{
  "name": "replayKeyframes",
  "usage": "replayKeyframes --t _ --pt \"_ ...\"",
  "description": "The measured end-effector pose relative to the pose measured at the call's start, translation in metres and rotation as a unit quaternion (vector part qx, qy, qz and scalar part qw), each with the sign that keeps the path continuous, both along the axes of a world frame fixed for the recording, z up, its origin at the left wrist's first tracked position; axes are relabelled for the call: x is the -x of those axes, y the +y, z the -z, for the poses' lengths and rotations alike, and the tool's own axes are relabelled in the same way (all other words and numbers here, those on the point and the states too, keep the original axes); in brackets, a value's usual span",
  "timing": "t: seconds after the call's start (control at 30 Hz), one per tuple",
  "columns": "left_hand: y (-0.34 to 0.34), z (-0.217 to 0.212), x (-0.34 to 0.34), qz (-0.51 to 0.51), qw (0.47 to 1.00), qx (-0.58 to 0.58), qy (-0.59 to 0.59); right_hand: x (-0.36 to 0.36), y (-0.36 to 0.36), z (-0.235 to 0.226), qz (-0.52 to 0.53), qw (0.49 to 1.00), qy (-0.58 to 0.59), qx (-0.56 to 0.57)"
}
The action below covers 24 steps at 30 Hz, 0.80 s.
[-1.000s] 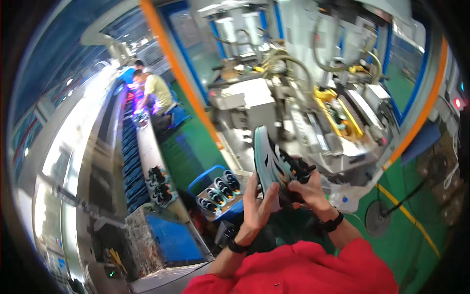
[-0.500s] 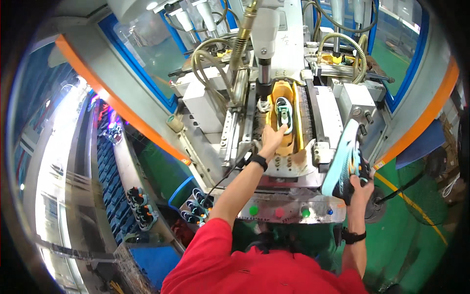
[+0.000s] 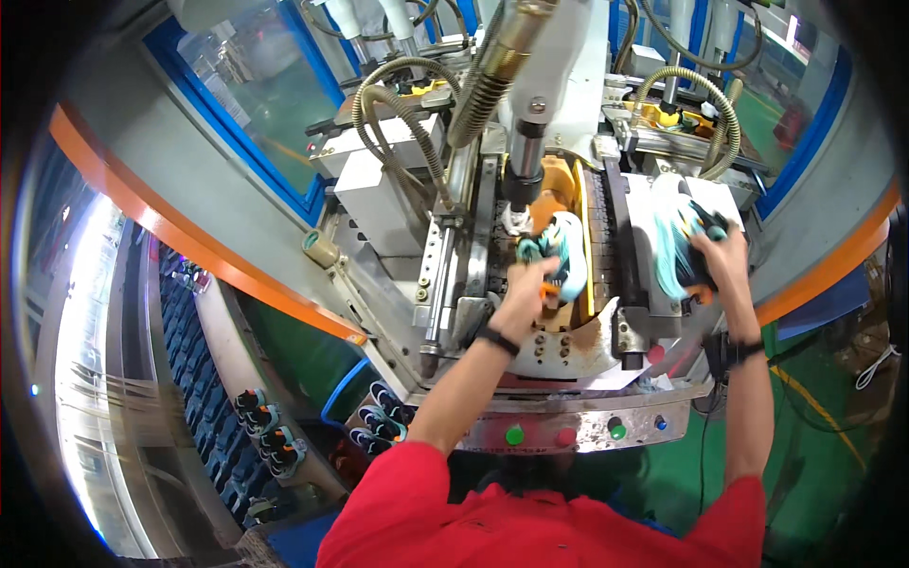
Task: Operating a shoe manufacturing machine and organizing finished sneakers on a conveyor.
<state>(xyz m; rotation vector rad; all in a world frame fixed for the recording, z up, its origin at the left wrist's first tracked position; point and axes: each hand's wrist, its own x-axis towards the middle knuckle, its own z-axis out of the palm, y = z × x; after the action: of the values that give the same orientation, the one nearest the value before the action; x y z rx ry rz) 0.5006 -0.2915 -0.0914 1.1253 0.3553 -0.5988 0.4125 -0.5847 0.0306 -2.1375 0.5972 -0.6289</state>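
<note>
My left hand (image 3: 523, 295) grips a turquoise and black sports shoe (image 3: 572, 254) by its upper; the shoe is tipped on its side over the machine's orange-lined trough (image 3: 559, 180). Higher on the right, my right hand (image 3: 727, 263) is closed around a second shoe (image 3: 668, 241) with a pale turquoise sole, its black upper turned toward my palm. That shoe is blurred by motion and hangs in front of a white box on the machine. Just left of the trough, a vertical press rod (image 3: 524, 170) comes down close to the left-hand shoe.
Below the trough runs a metal panel (image 3: 587, 426) with green, red and blue buttons. Several shoes (image 3: 381, 417) sit beside it at the left, and more (image 3: 272, 431) lie along a blue conveyor (image 3: 204, 379). Orange-edged housing (image 3: 204, 270) flanks the machine.
The left-hand shoe has come up out of the trough and tipped onto its side. My right hand has carried its shoe up and forward, closer to the machine.
</note>
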Motion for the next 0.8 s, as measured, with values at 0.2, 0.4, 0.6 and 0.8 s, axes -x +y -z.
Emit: replayKeyframes --t 0.2,0.4,0.6,0.8 --pt "0.118 -0.073 0.165 -0.017 0.999 0.036 -0.034 -0.161 0.093 0.059 -0.155 0.958 0.226 0.083" --pt "0.219 -0.103 0.315 -0.224 0.972 -0.064 -0.039 -0.202 0.163 0.188 -0.137 0.958 0.052 0.245" --pt "0.226 -0.075 0.428 -0.528 0.844 -0.089 -0.018 -0.171 0.186 0.162 -0.154 0.958 0.113 0.215" --pt "0.186 -0.032 0.509 -0.544 0.826 -0.147 0.012 0.085 0.271 0.100 -0.461 0.869 -0.129 0.126"
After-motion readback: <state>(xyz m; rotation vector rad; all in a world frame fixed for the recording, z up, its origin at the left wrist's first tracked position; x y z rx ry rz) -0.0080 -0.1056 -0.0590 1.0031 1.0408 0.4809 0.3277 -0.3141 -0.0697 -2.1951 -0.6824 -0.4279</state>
